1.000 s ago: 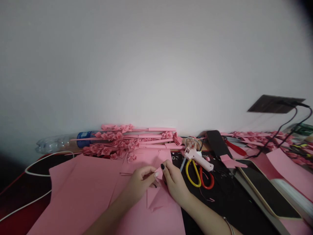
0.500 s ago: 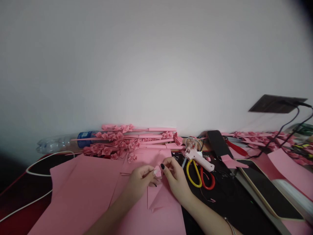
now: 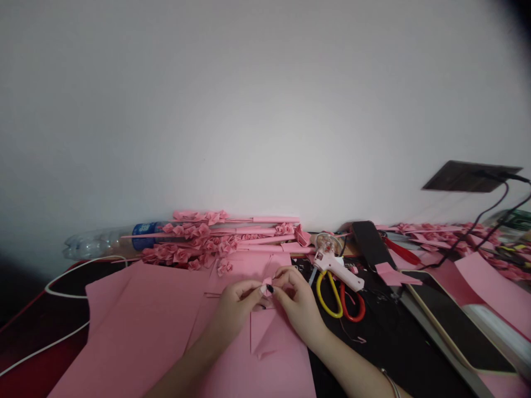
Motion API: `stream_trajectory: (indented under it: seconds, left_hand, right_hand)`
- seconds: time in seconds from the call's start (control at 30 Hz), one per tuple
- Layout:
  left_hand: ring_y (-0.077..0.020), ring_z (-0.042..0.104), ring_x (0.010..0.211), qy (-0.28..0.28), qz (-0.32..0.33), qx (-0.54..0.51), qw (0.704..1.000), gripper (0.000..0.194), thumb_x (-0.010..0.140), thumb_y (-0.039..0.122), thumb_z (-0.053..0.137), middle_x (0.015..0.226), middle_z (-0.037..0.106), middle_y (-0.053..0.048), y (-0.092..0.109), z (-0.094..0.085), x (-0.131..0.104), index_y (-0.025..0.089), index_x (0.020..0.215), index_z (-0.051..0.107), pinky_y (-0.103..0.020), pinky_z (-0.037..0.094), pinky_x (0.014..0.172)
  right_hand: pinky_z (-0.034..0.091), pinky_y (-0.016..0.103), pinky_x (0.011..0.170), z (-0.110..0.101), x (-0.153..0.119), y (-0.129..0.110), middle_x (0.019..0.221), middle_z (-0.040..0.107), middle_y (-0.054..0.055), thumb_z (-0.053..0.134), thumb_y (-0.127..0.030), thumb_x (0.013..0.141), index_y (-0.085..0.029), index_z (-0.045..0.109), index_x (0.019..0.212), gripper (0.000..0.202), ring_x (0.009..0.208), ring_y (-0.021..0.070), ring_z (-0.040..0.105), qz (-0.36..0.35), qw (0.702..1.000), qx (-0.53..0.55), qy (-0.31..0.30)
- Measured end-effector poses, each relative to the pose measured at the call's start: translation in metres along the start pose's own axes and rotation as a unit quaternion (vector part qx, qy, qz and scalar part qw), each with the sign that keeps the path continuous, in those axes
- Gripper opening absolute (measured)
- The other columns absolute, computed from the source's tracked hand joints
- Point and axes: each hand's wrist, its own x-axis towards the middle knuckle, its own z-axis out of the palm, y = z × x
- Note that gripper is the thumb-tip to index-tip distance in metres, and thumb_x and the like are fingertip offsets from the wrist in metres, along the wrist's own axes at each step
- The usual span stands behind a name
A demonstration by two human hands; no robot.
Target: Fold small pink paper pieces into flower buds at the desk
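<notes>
A small folded piece of pink paper (image 3: pixel 267 287) is pinched between my two hands, low in the middle of the head view. My left hand (image 3: pixel 240 307) grips it from the left with thumb and fingertips. From the right, my right hand (image 3: pixel 296 304) holds the same piece, its dark-nailed thumb close to my left thumb. The fingers partly cover the paper. Beneath both hands lie large pink sheets (image 3: pixel 145 320). Pink paper flowers (image 3: pixel 219 243) on long stems are piled behind them.
Right of my hands lie a white glue gun (image 3: pixel 339 271) and scissors with yellow and red handles (image 3: pixel 329 294). Farther right are a phone (image 3: pixel 460 320), a black device (image 3: pixel 371 243) and more pink paper. A plastic bottle (image 3: pixel 93 243) and a white cable (image 3: pixel 62 296) are at left.
My right thumb has moved left and now meets my left thumb at the small pink piece. The piece looks turned between the fingertips. The surrounding objects have stayed put.
</notes>
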Motion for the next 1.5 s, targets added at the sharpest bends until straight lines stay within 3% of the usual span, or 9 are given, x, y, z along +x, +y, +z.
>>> stream_trajectory:
  seconds: [0.53, 1.1, 1.5]
  left_hand:
    - [-0.0186, 0.064, 0.071, 0.027, -0.022, -0.025, 0.999, 0.023, 0.071, 0.037, 0.063, 0.072, 0.067, -0.003, 0.006, 0.004, -0.001, 0.014, 0.076, 0.064, -0.031, 0.051, 0.07]
    - [-0.0186, 0.065, 0.073, 0.033, -0.032, -0.031, 0.998, 0.024, 0.069, 0.038, 0.065, 0.073, 0.067, -0.002, 0.012, 0.006, -0.004, 0.015, 0.075, 0.064, -0.031, 0.05, 0.071]
    - [-0.0188, 0.064, 0.078, 0.042, -0.013, -0.054, 0.998, 0.027, 0.067, 0.036, 0.068, 0.083, 0.069, -0.004, 0.009, 0.002, 0.0, 0.014, 0.083, 0.065, -0.031, 0.05, 0.074]
  right_hand:
    - [0.042, 0.026, 0.072, -0.001, -0.004, 0.001, 0.088, 0.05, 0.004, 0.054, -0.007, 0.078, -0.018, 0.048, 0.069, 0.016, 0.081, 0.0142, 0.052, -0.119, 0.989, -0.082, -0.019]
    - [0.044, 0.028, 0.075, -0.002, -0.004, -0.001, 0.088, 0.054, 0.005, 0.055, -0.01, 0.078, -0.02, 0.056, 0.077, 0.01, 0.084, 0.0161, 0.054, -0.091, 0.992, -0.078, -0.031]
    - [0.042, 0.029, 0.081, -0.002, -0.003, -0.007, 0.098, 0.052, 0.006, 0.045, -0.009, 0.083, -0.02, 0.056, 0.083, 0.016, 0.093, 0.0169, 0.052, -0.083, 0.993, -0.05, -0.062]
